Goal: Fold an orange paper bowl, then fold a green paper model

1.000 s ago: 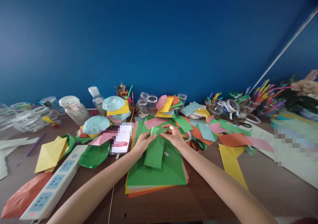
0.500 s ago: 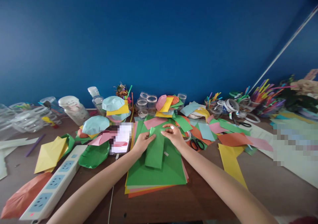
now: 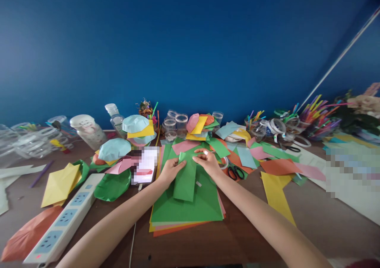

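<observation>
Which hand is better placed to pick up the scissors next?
Right, probably. The right hand rests on the folded green paper close to the scissors, with nothing between them but loose sheets. The left hand is on the paper's far side from them.

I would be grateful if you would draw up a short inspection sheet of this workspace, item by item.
Surface: brown wooden table, mostly covered.
Job's things: folded green paper on a stack of coloured paper.
Clutter: black-handled scissors, loose orange sheet, clear plastic jars.
Hands: left hand and right hand both on the folded paper's upper end.
Cables: white power strip; thin white cable.
Surroundings: blue wall.
</observation>
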A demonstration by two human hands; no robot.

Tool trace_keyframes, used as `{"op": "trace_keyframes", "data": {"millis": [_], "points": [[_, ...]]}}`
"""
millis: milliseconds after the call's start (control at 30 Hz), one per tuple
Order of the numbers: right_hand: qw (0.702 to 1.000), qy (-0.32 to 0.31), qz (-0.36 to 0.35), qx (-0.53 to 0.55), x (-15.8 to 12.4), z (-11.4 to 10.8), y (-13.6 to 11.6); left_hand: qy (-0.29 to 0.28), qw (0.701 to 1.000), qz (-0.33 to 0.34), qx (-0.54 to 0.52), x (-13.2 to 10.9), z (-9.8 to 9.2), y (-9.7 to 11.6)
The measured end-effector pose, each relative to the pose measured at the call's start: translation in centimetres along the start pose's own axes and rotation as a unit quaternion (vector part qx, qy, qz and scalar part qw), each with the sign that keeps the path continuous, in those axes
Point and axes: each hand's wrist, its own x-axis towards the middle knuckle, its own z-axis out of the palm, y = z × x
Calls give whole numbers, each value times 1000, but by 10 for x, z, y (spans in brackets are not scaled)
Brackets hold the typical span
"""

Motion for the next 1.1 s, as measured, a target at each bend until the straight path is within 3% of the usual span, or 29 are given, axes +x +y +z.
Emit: {"op": "trace_keyframes", "data": {"millis": [700, 1100], "points": [[1000, 3, -2, 3, -1, 0, -1, 17, 999, 32, 33, -1, 2, 2], [993, 35, 18, 107, 5, -5, -1, 15, 998, 46, 43, -1, -1, 1]]}}
